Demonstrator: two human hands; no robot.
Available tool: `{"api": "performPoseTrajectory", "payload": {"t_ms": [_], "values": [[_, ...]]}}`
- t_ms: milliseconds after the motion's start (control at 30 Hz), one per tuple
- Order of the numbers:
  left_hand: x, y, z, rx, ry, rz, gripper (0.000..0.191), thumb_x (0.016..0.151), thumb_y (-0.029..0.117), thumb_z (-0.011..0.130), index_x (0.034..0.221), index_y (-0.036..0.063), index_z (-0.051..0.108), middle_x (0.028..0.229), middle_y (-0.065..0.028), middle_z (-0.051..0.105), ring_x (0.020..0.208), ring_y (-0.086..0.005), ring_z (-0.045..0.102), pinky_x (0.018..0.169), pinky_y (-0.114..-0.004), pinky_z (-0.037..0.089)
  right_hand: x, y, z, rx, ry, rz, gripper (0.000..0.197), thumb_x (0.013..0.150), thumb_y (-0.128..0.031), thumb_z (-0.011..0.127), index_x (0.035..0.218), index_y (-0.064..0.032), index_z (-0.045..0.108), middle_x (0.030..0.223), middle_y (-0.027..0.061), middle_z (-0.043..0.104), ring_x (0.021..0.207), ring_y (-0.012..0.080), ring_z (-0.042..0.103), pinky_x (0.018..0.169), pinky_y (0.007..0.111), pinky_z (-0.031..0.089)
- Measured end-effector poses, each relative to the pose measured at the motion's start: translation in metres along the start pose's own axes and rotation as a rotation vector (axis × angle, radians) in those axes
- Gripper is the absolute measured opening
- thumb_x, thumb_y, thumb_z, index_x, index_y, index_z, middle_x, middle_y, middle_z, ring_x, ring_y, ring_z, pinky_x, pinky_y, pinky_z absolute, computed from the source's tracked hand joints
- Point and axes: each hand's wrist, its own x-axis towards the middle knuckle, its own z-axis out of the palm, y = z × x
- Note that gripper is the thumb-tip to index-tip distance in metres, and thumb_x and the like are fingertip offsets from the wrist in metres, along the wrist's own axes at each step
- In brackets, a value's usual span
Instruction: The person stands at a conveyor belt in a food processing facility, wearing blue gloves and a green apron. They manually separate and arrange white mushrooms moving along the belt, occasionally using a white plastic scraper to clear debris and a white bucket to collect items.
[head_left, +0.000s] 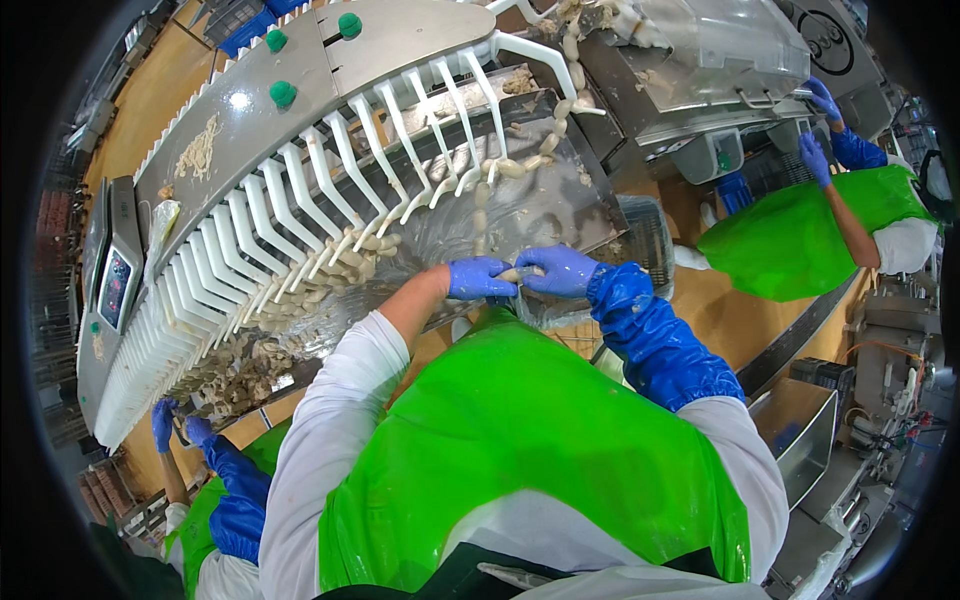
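My left hand (478, 278) and my right hand (559, 271), both in purple-blue gloves, meet in front of my green apron. Between them is a short pale sausage link (517, 274), its left end pinched by the left fingers and its right end by the right. Just beyond my hands, a string of sausage links (512, 168) loops over the lowest tips of the white plastic hooks (484, 97). One part of the string hangs down towards my left hand; whether it joins the held link is hidden. A wet steel tray (540, 214) lies beneath.
A curved hook conveyor (300, 67) sweeps to the left, with bunched sausages (352, 262) on its hooks. Meat scraps (251, 371) lie on the far left tray. A clear-covered machine (720, 52) stands at top right. Co-workers' gloved hands (814, 157) show right and lower left. A grey crate (649, 244) sits beside the tray.
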Motion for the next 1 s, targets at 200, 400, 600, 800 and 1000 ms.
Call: {"api": "performPoseTrajectory", "payload": {"t_ms": [200,400,600,800,1000], "values": [[-0.036,0.030,0.012,-0.292,0.239,0.110,0.031,0.096,0.029,0.052,0.106,0.0023,0.063,0.073,-0.0024,0.060,0.062,-0.0101,0.055,0.060,-0.026,0.046,-0.107,-0.057,-0.108,-0.365,1.084,0.094,0.045,0.068,-0.019,0.084,0.101,-0.0064,0.057,0.101,0.0108,0.058,0.102,0.0279,0.054,0.090,0.039,0.044],[-0.057,0.044,0.008,-0.239,0.346,0.046,0.032,0.095,0.032,0.053,0.109,0.0054,0.064,0.072,-0.0043,0.059,0.066,-0.0102,0.056,0.062,-0.027,0.046,-0.157,-0.080,-0.180,-0.589,1.524,-0.212,0.042,0.061,-0.016,0.087,0.096,-0.0045,0.066,0.092,0.0105,0.062,0.086,0.0230,0.057,0.077,0.037,0.047],[-0.049,0.064,0.023,0.143,0.494,0.151,0.042,0.090,0.044,0.055,0.103,0.0050,0.063,0.087,-0.0158,0.065,0.081,-0.0304,0.063,0.075,-0.040,0.049,-0.032,-0.084,-0.042,-0.493,0.589,-0.385,0.046,0.075,-0.024,0.074,0.116,-0.0085,0.062,0.113,0.0145,0.063,0.105,0.0344,0.059,0.091,0.044,0.045],[-0.064,0.069,0.023,0.321,0.613,-0.019,0.039,0.088,0.044,0.057,0.098,0.0070,0.063,0.093,-0.0202,0.066,0.084,-0.0362,0.064,0.075,-0.042,0.049,0.014,-0.071,0.003,-0.534,0.130,-0.149,0.019,0.083,-0.026,0.055,0.088,-0.0105,0.063,0.083,0.0120,0.066,0.078,0.0367,0.063,0.075,0.047,0.046],[-0.070,0.052,0.027,0.458,0.489,0.011,0.032,0.091,0.037,0.051,0.097,0.0072,0.063,0.089,-0.0190,0.065,0.084,-0.0368,0.063,0.074,-0.043,0.049,0.024,-0.081,0.008,-0.820,0.021,-0.081,0.017,0.077,-0.024,0.057,0.078,-0.0122,0.069,0.077,0.0119,0.067,0.073,0.0321,0.066,0.068,0.046,0.047]]}}
